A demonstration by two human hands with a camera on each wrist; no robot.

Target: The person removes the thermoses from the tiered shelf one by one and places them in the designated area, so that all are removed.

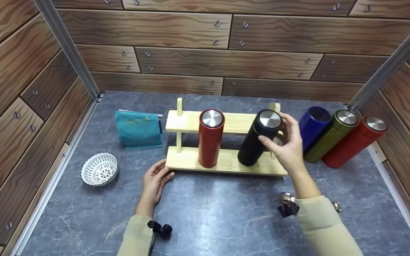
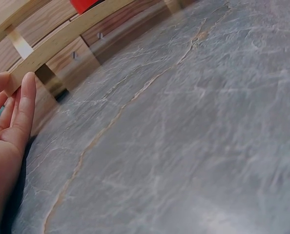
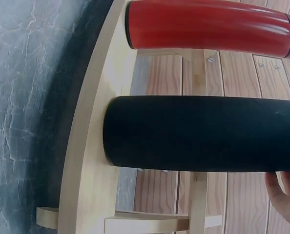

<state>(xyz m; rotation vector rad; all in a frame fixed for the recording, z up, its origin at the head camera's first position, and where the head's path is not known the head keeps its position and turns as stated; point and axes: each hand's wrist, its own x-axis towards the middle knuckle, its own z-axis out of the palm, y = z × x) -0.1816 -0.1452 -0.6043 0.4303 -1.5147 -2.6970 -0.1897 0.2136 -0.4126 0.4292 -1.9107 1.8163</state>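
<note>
A two-tier wooden rack (image 1: 226,163) stands mid-table. On its lower board a red flask (image 1: 210,139) with a steel lid is upright. Beside it a black flask (image 1: 256,144) leans slightly. My right hand (image 1: 278,133) grips the black flask near its lid, thumb in front and fingers round the far side. The right wrist view shows the black flask (image 3: 203,134) and the red flask (image 3: 208,24) against the rack board (image 3: 91,161), with my fingers (image 3: 286,195) at the edge. My left hand (image 1: 158,176) lies flat with straight fingers (image 2: 25,105) touching the rack's front left corner (image 2: 62,41).
A blue flask (image 1: 313,124), a green flask (image 1: 331,137) and another red flask (image 1: 354,142) lean together at the right by the wall. A teal pouch (image 1: 139,129) sits left of the rack. A white woven bowl (image 1: 99,169) stands at front left. Wood-patterned walls enclose the table.
</note>
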